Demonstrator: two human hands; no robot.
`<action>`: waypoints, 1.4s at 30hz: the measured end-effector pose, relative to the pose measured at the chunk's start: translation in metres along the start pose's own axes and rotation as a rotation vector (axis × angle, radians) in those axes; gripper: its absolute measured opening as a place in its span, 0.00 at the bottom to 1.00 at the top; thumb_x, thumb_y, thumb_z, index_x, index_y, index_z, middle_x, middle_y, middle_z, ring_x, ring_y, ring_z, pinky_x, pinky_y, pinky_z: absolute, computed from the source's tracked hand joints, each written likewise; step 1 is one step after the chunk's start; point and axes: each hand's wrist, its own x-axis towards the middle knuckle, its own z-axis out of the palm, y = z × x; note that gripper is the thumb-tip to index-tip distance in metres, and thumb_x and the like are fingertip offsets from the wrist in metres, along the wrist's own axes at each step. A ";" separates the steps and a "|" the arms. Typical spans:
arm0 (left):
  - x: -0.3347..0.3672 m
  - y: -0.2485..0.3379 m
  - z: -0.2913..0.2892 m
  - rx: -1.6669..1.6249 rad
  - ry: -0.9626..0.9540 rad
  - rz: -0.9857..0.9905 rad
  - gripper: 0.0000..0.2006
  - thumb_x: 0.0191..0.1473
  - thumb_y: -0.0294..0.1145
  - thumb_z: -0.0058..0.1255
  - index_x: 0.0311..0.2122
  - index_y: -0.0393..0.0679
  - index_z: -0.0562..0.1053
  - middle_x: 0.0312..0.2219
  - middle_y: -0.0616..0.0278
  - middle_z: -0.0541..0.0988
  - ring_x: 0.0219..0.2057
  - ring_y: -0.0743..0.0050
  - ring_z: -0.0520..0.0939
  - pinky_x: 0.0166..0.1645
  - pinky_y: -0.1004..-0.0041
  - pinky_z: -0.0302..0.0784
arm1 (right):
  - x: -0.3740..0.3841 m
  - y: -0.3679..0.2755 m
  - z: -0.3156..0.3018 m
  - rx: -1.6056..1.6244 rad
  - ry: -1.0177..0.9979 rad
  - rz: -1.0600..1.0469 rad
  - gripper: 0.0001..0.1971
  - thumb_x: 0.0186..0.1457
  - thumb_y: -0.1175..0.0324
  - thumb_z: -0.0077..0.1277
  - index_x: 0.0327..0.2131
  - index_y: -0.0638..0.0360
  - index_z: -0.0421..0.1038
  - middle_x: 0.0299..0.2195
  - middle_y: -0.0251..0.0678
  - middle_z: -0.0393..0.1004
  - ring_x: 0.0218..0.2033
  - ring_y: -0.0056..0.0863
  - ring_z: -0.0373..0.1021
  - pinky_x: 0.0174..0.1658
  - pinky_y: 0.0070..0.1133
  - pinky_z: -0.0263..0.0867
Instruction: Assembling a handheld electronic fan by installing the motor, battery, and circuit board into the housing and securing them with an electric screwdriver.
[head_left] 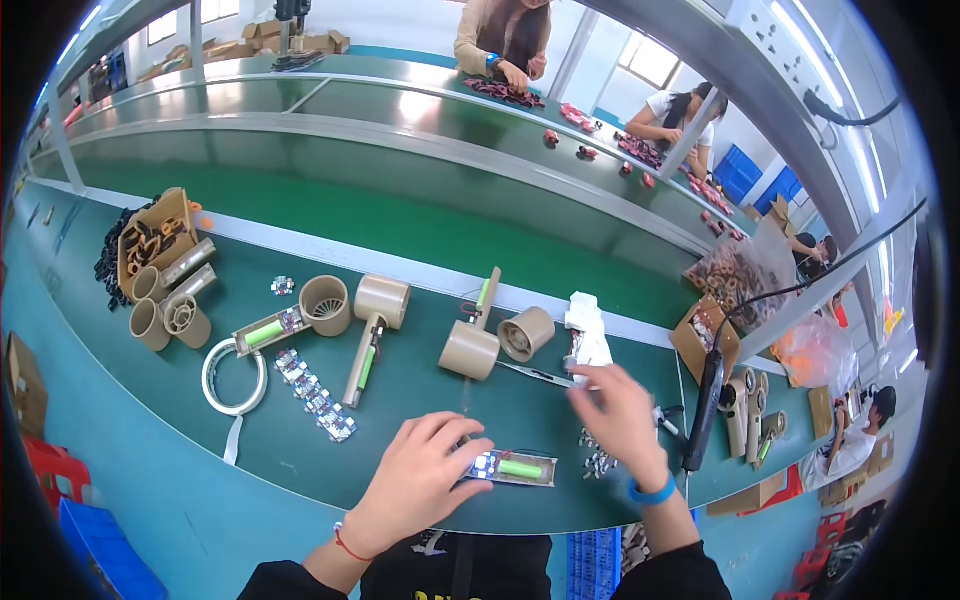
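Tan plastic forms the half-open handle shell at the near side of the desk, in front of the person; in it lie a green battery cell and, to its left, a small blue circuit board. The left hand has its grip closed on the shell's left end, fingers along the far side and thumb on the near side. To the right and a little farther off, the right hand hovers with its grip parted and seemingly empty, near the white wrapping and the tip of the metal tweezers (whether a fingertip touches either, I cannot tell).

For steady work, the left grip would do best to press on the shell's walls only, keeping weight off the board and the thin wires, and to hold the shell flat so the cell does not roll. The right hand should take anything small by its edges, passing clear of the loose small parts just to the near right. Better also to leave room around the black soldering iron, farther right; whether it is hot does not show.
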 end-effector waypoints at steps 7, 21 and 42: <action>0.010 -0.010 -0.006 -0.013 -0.069 -0.041 0.18 0.45 0.35 0.66 0.43 0.48 0.77 0.42 0.65 0.74 0.49 0.62 0.74 0.51 0.64 0.70 | -0.071 0.133 -0.055 -0.637 0.475 0.558 0.25 0.57 0.60 0.57 0.56 0.59 0.67 0.48 0.47 0.72 0.51 0.47 0.68 0.54 0.39 0.64; 0.011 -0.009 0.006 -0.022 -0.068 -0.078 0.20 0.39 0.30 0.69 0.41 0.49 0.77 0.39 0.64 0.74 0.45 0.58 0.74 0.46 0.63 0.73 | -0.071 0.109 -0.122 1.175 0.414 0.189 0.23 0.67 0.66 0.46 0.61 0.66 0.57 0.35 0.34 0.69 0.37 0.20 0.65 0.41 0.20 0.63; 0.014 -0.008 0.010 0.004 -0.055 -0.173 0.21 0.33 0.25 0.70 0.38 0.47 0.77 0.38 0.65 0.74 0.42 0.59 0.73 0.45 0.65 0.73 | 0.007 -0.061 -0.001 1.418 -0.115 -0.174 0.13 0.49 0.67 0.58 0.37 0.49 0.66 0.20 0.24 0.66 0.20 0.12 0.64 0.31 0.15 0.61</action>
